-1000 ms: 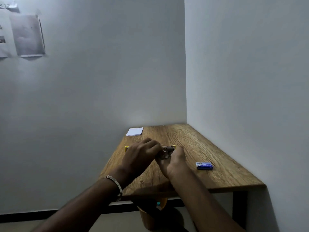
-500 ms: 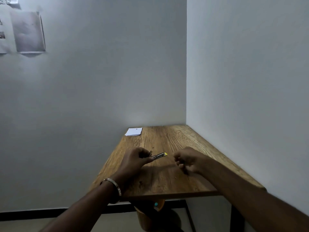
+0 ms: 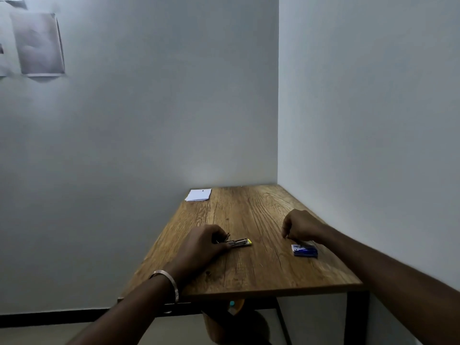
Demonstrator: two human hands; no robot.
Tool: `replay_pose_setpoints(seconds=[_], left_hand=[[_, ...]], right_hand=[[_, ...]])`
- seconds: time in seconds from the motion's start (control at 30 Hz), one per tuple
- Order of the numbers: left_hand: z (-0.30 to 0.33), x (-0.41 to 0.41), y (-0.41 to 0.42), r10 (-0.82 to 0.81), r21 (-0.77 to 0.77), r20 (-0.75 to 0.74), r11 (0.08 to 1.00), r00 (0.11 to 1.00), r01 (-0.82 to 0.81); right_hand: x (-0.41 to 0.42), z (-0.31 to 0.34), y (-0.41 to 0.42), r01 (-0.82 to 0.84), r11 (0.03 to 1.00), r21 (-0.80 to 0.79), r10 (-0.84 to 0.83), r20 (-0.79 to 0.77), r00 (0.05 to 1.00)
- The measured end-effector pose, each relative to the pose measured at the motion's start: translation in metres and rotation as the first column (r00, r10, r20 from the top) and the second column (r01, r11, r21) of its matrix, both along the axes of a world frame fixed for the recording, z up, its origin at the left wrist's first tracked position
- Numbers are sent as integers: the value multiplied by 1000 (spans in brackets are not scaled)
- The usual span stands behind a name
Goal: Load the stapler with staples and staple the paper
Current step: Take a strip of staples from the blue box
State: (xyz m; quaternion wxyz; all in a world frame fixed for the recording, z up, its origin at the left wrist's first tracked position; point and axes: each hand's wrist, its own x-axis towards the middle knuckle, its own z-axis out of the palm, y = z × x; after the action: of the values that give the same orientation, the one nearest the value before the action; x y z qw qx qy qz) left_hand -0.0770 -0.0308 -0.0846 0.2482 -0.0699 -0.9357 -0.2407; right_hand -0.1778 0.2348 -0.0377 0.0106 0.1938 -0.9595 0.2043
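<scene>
One stapler gripped by left hand, right hand curled empty, one staple box, one paper stack

Your left hand is down on the wooden table, fingers wrapped around the back end of the stapler — its yellow tip pokes out to the right. Your right hand hangs loosely curled just above the blue staple box (can't tell if it's touching it). The small stack of white paper sits at the far left corner, well apart from both hands. There's a metal bangle on your left wrist — and a sheet stuck on the wall, top left.
</scene>
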Motion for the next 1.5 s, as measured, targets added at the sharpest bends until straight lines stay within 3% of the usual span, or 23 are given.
replay_pose_setpoints(seconds=[0.37, 0.47, 0.6, 0.7, 0.9, 1.03, 1.5], left_hand=[[-2, 2, 1, 22, -61, -15, 998, 1000, -23], [-1, 5, 2, 41, -61, -22, 997, 999, -42], [1, 15, 11, 96, -50, -326, 992, 941, -118], [4, 24, 17, 90, -4, -432, 995, 897, -102], [0, 32, 27, -125, -88, -158, 990, 979, 112], [-2, 27, 37, -206, -119, 49, 970, 977, 210], [4, 24, 41, -169, 17, 224, 985, 960, 170]], right_hand=[[1, -2, 5, -50, 997, 58, 54, -60, 997], [10, 1, 12, -54, 998, -17, 52, -91, 994], [27, -1, 28, -28, 981, -194, -11, -196, 981], [41, -11, 44, -56, 985, -162, 35, -134, 990], [55, -25, 49, -68, 997, -37, 65, -75, 995], [61, -25, 23, -152, 988, -40, 148, -104, 984], [64, -34, -15, -292, 918, -269, 272, -110, 956]])
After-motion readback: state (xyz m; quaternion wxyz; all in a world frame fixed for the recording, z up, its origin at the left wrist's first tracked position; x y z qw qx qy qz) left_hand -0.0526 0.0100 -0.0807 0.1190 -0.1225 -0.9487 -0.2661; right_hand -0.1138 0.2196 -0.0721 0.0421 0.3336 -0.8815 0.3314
